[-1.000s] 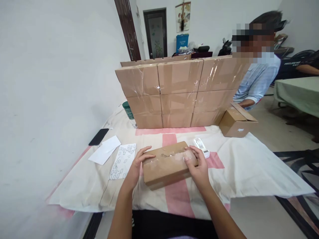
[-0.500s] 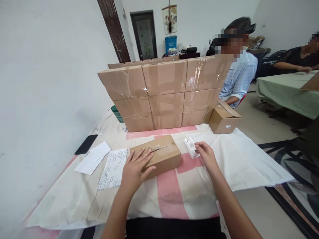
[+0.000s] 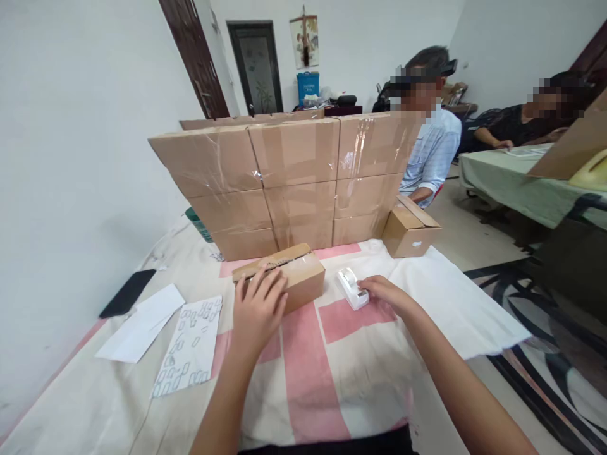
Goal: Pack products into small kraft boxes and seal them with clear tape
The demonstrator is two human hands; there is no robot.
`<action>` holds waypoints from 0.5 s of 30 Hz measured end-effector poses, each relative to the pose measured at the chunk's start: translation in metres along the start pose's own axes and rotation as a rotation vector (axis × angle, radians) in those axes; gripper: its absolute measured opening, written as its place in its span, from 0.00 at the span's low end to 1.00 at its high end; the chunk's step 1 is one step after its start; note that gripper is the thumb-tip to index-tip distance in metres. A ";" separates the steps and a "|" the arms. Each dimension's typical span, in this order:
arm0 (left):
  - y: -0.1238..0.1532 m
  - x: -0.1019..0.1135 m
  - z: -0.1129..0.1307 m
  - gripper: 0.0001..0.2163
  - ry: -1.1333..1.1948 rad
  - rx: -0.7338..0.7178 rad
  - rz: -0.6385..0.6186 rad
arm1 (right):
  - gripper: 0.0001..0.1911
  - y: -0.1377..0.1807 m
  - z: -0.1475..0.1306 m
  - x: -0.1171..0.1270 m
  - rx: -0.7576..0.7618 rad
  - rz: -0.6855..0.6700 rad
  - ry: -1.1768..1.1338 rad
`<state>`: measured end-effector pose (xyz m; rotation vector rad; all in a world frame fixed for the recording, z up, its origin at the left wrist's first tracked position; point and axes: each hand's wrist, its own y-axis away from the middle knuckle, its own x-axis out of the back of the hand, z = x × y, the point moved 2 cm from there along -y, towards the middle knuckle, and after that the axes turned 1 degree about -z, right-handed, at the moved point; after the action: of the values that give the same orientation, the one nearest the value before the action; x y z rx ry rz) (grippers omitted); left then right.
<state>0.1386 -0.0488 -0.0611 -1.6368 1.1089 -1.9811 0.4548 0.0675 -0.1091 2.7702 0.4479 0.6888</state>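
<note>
A closed-up cardboard box (image 3: 303, 285) lies on the cloth before me, its far top flap slightly raised along a torn seam. My left hand (image 3: 258, 303) rests on the box's near left part, fingers spread. Right of the box stands a small white tape dispenser (image 3: 351, 292) with a roll in it. My right hand (image 3: 379, 294) grips the dispenser's right side between thumb and fingers; the fingertips are partly hidden.
A wall of taped cardboard boxes (image 3: 298, 183) stands behind. A smaller box (image 3: 411, 237) sits at right. Left lie a drawn-on sheet (image 3: 188, 344), white papers (image 3: 142, 325) and a black phone-like slab (image 3: 127, 294). A person (image 3: 434, 142) sits beyond.
The view has swung right. The box's far flap has lifted a little under my left hand. My right hand has closed in on the tape dispenser.
</note>
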 end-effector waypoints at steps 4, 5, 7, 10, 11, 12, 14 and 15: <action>0.016 -0.029 0.069 0.09 0.274 -0.307 0.285 | 0.18 -0.003 -0.001 0.004 -0.080 -0.075 -0.058; 0.015 -0.042 0.083 0.09 0.353 -0.333 0.214 | 0.17 -0.004 -0.002 0.005 -0.095 -0.082 -0.072; 0.009 -0.076 0.102 0.14 0.459 -0.271 0.007 | 0.15 -0.005 -0.002 0.004 -0.120 -0.090 -0.098; -0.005 -0.129 0.113 0.37 0.544 -0.078 -0.284 | 0.13 -0.008 -0.002 0.001 -0.151 -0.082 -0.131; -0.009 -0.145 0.113 0.44 0.563 -0.035 -0.348 | 0.13 -0.009 -0.001 -0.001 -0.159 -0.074 -0.142; -0.012 -0.159 0.113 0.46 0.581 -0.002 -0.383 | 0.13 -0.010 -0.001 -0.003 -0.165 -0.066 -0.154; -0.013 -0.178 0.110 0.46 0.609 0.052 -0.391 | 0.14 -0.009 -0.001 -0.007 -0.162 -0.055 -0.182; -0.013 -0.185 0.109 0.45 0.615 0.079 -0.378 | 0.14 -0.008 -0.001 -0.009 -0.154 -0.051 -0.194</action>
<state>0.2949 0.0483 -0.1722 -1.2930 0.9268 -2.8576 0.4447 0.0723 -0.1144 2.6371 0.4051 0.4180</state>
